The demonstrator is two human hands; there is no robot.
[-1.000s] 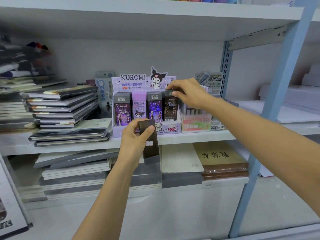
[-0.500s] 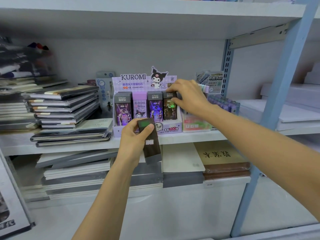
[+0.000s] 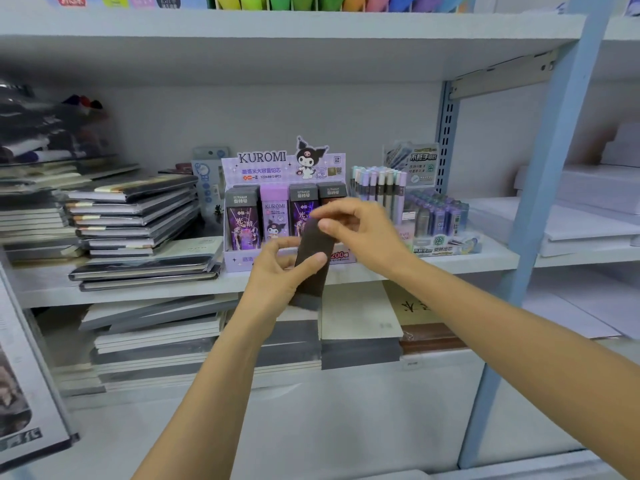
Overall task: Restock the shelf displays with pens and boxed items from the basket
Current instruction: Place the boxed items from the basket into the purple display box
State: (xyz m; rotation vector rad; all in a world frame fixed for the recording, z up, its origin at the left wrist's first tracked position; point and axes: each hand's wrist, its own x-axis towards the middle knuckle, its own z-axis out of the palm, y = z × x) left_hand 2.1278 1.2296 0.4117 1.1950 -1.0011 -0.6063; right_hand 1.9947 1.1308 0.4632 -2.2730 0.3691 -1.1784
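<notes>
Head view: the left hand (image 3: 273, 275) grips a slim dark box (image 3: 313, 240) round its lower half, thumb across the front face and fingers curled behind, holding it upright with a slight lean to the right; the right hand (image 3: 363, 233) meets it from the right, thumb on the box's upper end and curled fingers (image 3: 332, 209) over the top, pinching it. Motion blur smears the box, so no print on it can be read; its top edge is hidden under the right fingers; its bottom end juts out below the left palm.

The box hangs just in front of the Kuromi display carton (image 3: 242, 263), about level with the carton's front lip and not inside it. That carton stands on the middle shelf (image 3: 138, 294) and holds upright boxes (image 3: 242, 223) in four columns; the rightmost column is mostly covered by the right hand, only its grey top showing. Just right of the carton stands a rack of pastel pens (image 3: 377, 185), its base hidden behind the right hand; left of the carton lie stacks of notebooks (image 3: 138, 216). Both forearms are cut off by the lower frame edge; a blue upright (image 3: 543, 220) of the shelving crosses the right side.
</notes>
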